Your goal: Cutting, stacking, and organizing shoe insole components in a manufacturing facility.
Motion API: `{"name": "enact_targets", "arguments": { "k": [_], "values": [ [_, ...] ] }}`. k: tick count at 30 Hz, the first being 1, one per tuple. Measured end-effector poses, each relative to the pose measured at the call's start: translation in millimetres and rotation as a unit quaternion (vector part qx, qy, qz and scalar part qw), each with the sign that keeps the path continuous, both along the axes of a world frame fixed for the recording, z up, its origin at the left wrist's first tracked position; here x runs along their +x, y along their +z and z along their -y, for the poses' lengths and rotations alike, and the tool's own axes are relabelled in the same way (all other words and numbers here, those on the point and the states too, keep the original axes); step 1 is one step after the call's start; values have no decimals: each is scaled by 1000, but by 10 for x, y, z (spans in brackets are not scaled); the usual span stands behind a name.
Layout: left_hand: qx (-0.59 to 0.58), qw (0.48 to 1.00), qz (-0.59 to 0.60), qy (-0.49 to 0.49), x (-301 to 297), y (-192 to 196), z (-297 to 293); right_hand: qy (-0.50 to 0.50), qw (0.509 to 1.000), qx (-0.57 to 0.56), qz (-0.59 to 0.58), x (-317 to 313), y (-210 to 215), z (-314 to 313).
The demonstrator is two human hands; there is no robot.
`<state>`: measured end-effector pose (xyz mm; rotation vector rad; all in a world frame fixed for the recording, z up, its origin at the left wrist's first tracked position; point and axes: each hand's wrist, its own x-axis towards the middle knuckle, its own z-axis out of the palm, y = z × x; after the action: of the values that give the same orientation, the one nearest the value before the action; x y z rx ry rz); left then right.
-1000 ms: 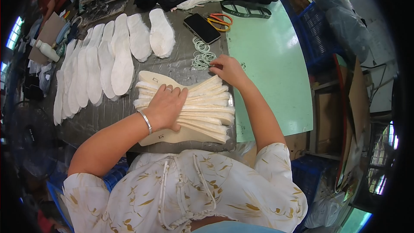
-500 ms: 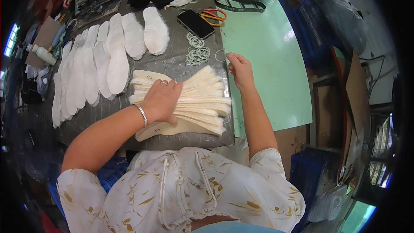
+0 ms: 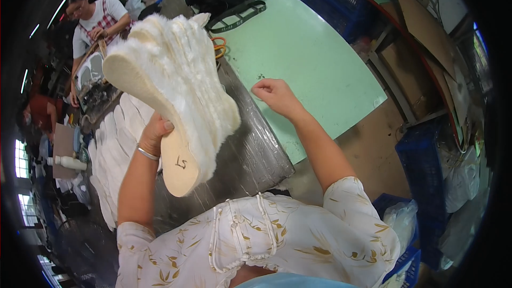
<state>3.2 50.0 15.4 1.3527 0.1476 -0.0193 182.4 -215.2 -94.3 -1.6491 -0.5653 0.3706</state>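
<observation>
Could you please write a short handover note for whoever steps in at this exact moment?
Left hand: grips a stack of fleecy white insoles, lifted off the bench and fanned out above it.
Right hand: empty, fingers curled, hovering over the pale green board, at its edge.
A row of white insoles lies on the dark bench to the left. Orange scissors peek out behind the stack.
Done: stack gathered and raised in one hand.
Left: stack not yet set down anywhere; no band visible around it.

Left hand (image 3: pixel 154 133) is raised, forearm upright, fingers closed in a firm grip. Right hand (image 3: pixel 273 96) reaches forward, fingers loosely curled, palm down.
</observation>
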Motion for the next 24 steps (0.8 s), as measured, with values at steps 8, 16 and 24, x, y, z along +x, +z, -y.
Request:
{"name": "enact_targets", "arguments": {
  "k": [8, 16, 24],
  "values": [
    [-45, 992, 15, -119, 22, -208, 310, 309, 947, -58, 63, -96, 973, -139],
    [-133, 983, 29, -127, -15, -374, 250, 190, 979, -68, 27, -197, 739, -318],
    [-207, 975, 82, -3, -145, -545, 533, 81, 953, 64, -283, -500, 691, -217]
  ]
}}
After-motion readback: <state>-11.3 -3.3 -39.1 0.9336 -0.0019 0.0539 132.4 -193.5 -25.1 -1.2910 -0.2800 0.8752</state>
